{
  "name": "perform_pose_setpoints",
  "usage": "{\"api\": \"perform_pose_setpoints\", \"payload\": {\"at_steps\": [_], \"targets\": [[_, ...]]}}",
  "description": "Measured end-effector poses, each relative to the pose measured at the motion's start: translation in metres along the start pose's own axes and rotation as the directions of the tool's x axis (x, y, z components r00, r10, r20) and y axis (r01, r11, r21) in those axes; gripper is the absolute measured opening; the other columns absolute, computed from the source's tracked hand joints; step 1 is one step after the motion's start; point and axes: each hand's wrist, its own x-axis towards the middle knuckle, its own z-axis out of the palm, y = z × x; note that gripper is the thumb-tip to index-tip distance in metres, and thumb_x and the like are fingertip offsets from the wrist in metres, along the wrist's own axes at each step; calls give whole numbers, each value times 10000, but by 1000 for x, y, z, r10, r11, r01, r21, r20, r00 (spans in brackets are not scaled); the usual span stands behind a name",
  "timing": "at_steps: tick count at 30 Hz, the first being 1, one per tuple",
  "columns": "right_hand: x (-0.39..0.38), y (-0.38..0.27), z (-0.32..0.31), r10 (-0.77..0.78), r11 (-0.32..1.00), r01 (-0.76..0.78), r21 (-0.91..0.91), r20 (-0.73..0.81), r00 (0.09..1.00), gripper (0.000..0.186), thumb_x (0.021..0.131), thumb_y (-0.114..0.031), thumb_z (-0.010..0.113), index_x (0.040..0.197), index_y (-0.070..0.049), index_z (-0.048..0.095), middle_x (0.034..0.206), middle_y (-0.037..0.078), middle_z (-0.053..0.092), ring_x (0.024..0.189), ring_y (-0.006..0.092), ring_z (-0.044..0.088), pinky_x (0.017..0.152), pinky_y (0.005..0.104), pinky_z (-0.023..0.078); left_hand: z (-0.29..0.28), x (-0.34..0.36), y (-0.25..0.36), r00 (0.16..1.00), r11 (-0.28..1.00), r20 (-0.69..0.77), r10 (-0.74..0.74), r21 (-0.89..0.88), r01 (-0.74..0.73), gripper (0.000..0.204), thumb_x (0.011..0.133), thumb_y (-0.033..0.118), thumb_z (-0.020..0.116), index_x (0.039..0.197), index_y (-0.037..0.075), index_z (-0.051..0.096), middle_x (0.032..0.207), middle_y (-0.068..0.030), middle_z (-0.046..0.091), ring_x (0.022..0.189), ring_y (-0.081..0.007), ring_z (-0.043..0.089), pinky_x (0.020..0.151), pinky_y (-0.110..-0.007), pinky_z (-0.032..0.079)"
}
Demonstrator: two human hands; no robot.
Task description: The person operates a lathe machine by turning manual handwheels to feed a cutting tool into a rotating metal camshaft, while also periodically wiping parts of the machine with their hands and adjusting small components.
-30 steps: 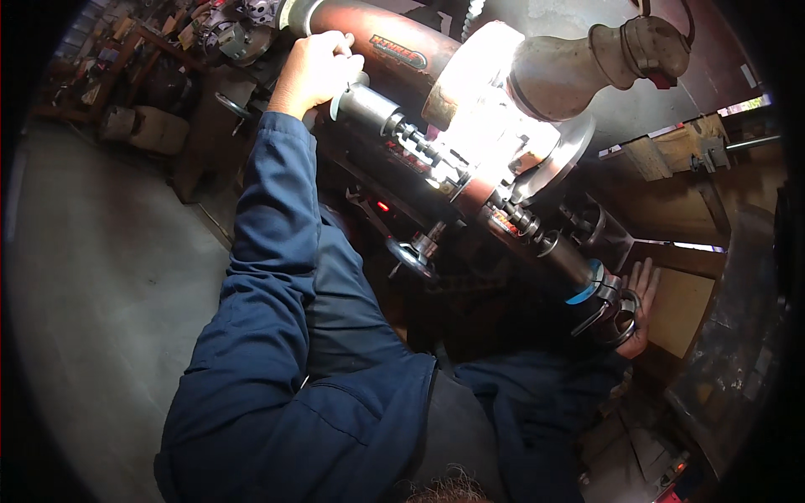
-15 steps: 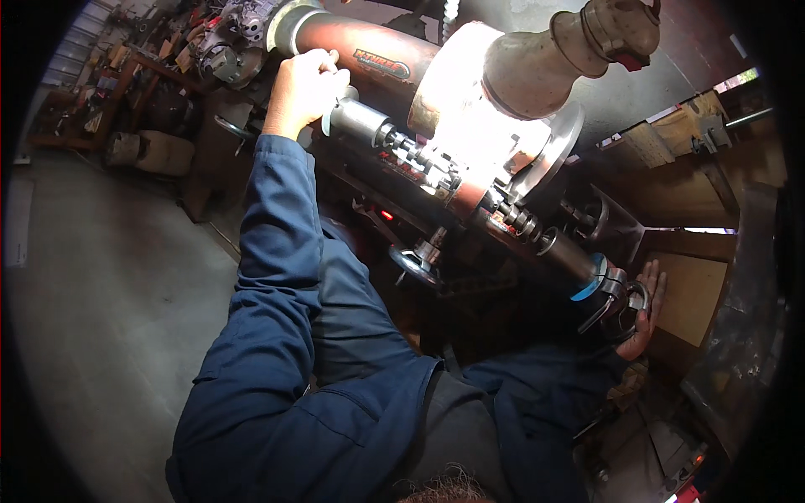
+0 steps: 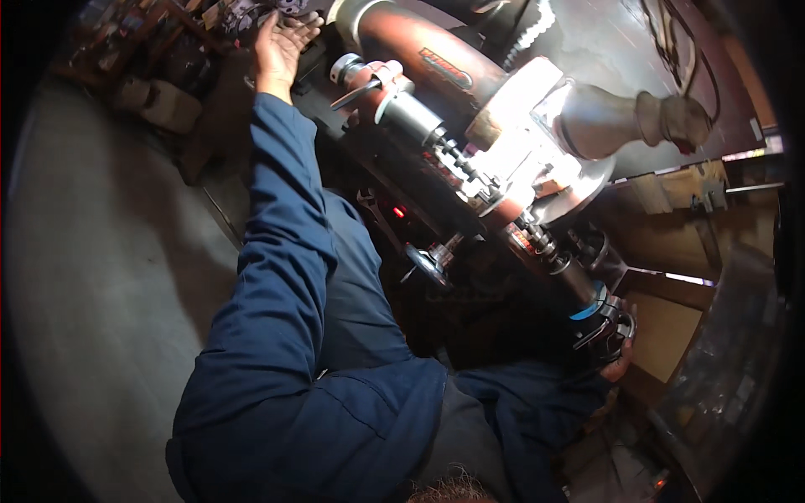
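Observation:
A long steel shaft [image 3: 470, 172] runs slantwise from upper left to lower right through a bright round flange [image 3: 545, 168]. My left hand [image 3: 283, 44] is stretched out at the top left with its fingers apart, holding nothing, just left of the shaft's clamped silver end [image 3: 373, 80]. My right hand [image 3: 625, 359] is at the shaft's lower end, below a blue band [image 3: 587, 306]. It wraps the black end fitting [image 3: 605, 331], which hides most of it. Both sleeves are dark blue.
A red-brown cylinder [image 3: 419, 50] lies behind the shaft. A grey glove [image 3: 675, 117] sits on a pipe at the right. A small handwheel [image 3: 428, 264] and a wrench [image 3: 373, 210] are under the shaft. Cluttered shelves [image 3: 151, 84] stand at the upper left beside grey floor [image 3: 101, 277].
My left hand has let go of the shaft's upper end and moved up and left, fingers now spread. My right hand has stayed on the lower end fitting.

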Motion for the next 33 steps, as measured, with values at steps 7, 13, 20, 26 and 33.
{"api": "perform_pose_setpoints", "payload": {"at_steps": [7, 13, 20, 26, 33], "targets": [[-4, -9, -5, 47, 998, -49, -38, -61, 997, 842, 830, -371, 584, 1504, 3, 246, 1476, 203, 390, 1367, 350, 389, 1140, 482, 315, 39, -20, -67, 851, 893, 290, -437, 253, 372, 453, 1010, 356, 428, 1017, -41, 645, 1055, -214, 698, 952, -306, 695, 892, -390, 538], [-20, 5, -10, -512, 540, -55, -840, -381, 770, 476, 996, -317, 465, 1313, 27, 548, 1255, 178, 607, 1175, 299, 568, 1015, 389, 426, 28, -14, -63, 949, 891, 27, -315, 354, 286, 484, 1000, 404, 422, 1063, -27, 633, 1091, -188, 702, 984, -295, 693, 881, -378, 512], [-15, 6, 38, -696, 153, -165, -974, -224, 682, 431, 1026, -328, 459, 1274, 1, 585, 1200, 231, 642, 1084, 344, 640, 915, 399, 487, 2, -51, -20, 918, 819, -386, 89, 553, 153, 326, 992, 310, 537, 930, 9, 649, 879, -117, 709, 762, -192, 674, 713, -295, 514], [-14, 1, 55, -660, 189, -142, -972, -233, 715, 422, 1030, -303, 441, 1271, 14, 580, 1190, 229, 645, 1051, 344, 659, 896, 385, 509, 109, -190, 7, 991, 449, 83, -101, 893, -29, 287, 953, 204, 612, 752, 4, 656, 726, -70, 673, 664, -132, 617, 640, -285, 489], [-21, 27, 50, -823, 63, 62, -996, -17, 568, 496, 1043, -292, 347, 1288, 115, 488, 1121, 277, 587, 948, 350, 630, 796, 402, 504, 141, -317, -97, 597, 249, 206, -775, 969, -11, 793, 682, 386, 854, 1272, -54, 561, 1227, -242, 625, 1172, -337, 601, 1009, -386, 455]]}}
